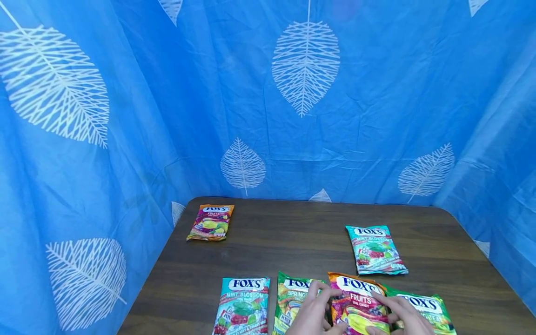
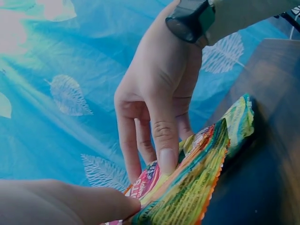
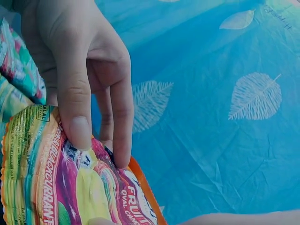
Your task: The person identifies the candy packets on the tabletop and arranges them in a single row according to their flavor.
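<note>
Both hands hold an orange-edged FOX'S Fruits candy bag (image 1: 358, 304) at the near side of the table. On its left side are the fingers of my left hand (image 1: 311, 314); my right hand (image 1: 404, 314) grips its right side. Up close, the left wrist view has thumbs pressing on the crinkled bag (image 2: 187, 183), and in the right wrist view a thumb and fingers pinch the bag (image 3: 51, 173). A green FOX'S Spring candy bag (image 1: 289, 298) lies partly behind my left hand. Another green FOX'S bag (image 1: 439, 309) is partly covered by my right hand.
A Mint Blossom bag (image 1: 242, 307) lies at the front left, and a second Mint Blossom bag (image 1: 374, 251) farther back on the right. Another Fruits bag (image 1: 211, 223) is near the far left corner. Blue leaf-patterned curtains (image 1: 368, 116) surround the dark wooden table (image 1: 284, 237).
</note>
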Demonstrator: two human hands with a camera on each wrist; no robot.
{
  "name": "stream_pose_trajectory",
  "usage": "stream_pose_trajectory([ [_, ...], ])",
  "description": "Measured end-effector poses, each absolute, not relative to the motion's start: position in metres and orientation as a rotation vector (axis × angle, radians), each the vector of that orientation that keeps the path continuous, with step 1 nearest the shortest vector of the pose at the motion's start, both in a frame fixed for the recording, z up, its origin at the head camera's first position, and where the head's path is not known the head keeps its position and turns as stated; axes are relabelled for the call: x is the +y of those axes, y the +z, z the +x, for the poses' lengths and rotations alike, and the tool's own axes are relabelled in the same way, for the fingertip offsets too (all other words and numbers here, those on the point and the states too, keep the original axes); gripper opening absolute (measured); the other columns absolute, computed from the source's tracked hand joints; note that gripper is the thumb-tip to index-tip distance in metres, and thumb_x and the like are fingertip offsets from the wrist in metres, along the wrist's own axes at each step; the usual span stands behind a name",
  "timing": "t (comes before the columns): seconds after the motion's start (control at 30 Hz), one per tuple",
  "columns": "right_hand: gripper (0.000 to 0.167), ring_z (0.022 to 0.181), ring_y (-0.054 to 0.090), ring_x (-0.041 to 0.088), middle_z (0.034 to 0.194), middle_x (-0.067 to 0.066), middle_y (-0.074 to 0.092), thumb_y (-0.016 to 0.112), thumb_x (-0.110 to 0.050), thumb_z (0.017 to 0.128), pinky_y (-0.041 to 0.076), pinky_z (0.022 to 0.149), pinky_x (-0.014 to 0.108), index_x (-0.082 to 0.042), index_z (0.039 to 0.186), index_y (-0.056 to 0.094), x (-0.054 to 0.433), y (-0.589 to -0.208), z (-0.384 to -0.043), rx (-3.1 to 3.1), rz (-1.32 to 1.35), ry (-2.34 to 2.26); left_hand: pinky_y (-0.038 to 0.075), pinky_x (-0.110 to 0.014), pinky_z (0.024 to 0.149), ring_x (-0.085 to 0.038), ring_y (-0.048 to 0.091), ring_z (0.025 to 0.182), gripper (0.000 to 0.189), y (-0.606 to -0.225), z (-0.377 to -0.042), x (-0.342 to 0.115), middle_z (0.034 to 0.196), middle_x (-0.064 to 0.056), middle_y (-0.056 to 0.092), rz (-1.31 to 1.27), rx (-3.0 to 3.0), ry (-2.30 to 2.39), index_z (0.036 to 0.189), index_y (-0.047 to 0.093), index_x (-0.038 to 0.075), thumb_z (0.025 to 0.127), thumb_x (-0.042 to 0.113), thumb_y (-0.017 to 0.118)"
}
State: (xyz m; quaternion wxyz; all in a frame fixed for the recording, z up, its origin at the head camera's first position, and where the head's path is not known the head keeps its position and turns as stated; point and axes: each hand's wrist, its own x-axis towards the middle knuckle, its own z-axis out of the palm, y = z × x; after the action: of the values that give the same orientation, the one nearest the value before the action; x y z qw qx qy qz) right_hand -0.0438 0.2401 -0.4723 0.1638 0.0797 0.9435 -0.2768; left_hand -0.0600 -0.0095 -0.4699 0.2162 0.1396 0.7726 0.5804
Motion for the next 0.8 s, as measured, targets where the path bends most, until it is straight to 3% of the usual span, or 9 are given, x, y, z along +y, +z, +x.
stream_pose_trajectory([
  [0.33,0.09,0.095,0.062,0.019,0.132,0.016,0.059,0.094,-0.049,0.085,0.063,0.07,0.035,0.002,0.151,0.06,0.221,-0.464,-0.039,2.681,0.272,-1.013,0.056,-0.02,0.066,-0.002,0.059,0.073,0.05,-0.46,-0.063,-0.028,0.128,0.009,0.044,0.405,2.183,1.609,0.143,0.069,0.021,0.097,0.014,0.086],
  [0.5,0.086,0.094,0.065,0.02,0.131,0.019,0.061,0.097,-0.041,0.084,0.063,0.068,0.033,0.002,0.15,0.063,0.21,-0.459,-0.036,2.742,0.28,-1.059,0.056,-0.02,0.067,-0.005,0.061,0.068,0.05,-0.454,-0.065,-0.036,0.13,0.008,0.045,0.427,2.195,1.607,0.143,0.069,0.022,0.097,0.014,0.085],
  [0.6,0.083,0.091,0.067,0.02,0.129,0.019,0.062,0.099,-0.037,0.082,0.064,0.067,0.033,0.001,0.149,0.064,0.202,-0.455,-0.036,2.798,0.263,-1.062,0.057,-0.02,0.068,-0.006,0.061,0.072,0.049,-0.45,-0.069,-0.042,0.131,0.007,0.045,0.444,2.175,1.621,0.144,0.068,0.021,0.099,0.014,0.084],
  [0.8,0.079,0.091,0.068,0.019,0.132,0.019,0.061,0.099,-0.027,0.082,0.063,0.067,0.029,-0.002,0.149,0.065,0.189,-0.449,-0.041,2.821,0.226,-1.198,0.059,-0.021,0.072,-0.005,0.058,0.099,0.048,-0.445,-0.075,-0.057,0.133,0.006,0.046,0.527,2.177,1.684,0.145,0.067,0.016,0.1,0.014,0.083],
])
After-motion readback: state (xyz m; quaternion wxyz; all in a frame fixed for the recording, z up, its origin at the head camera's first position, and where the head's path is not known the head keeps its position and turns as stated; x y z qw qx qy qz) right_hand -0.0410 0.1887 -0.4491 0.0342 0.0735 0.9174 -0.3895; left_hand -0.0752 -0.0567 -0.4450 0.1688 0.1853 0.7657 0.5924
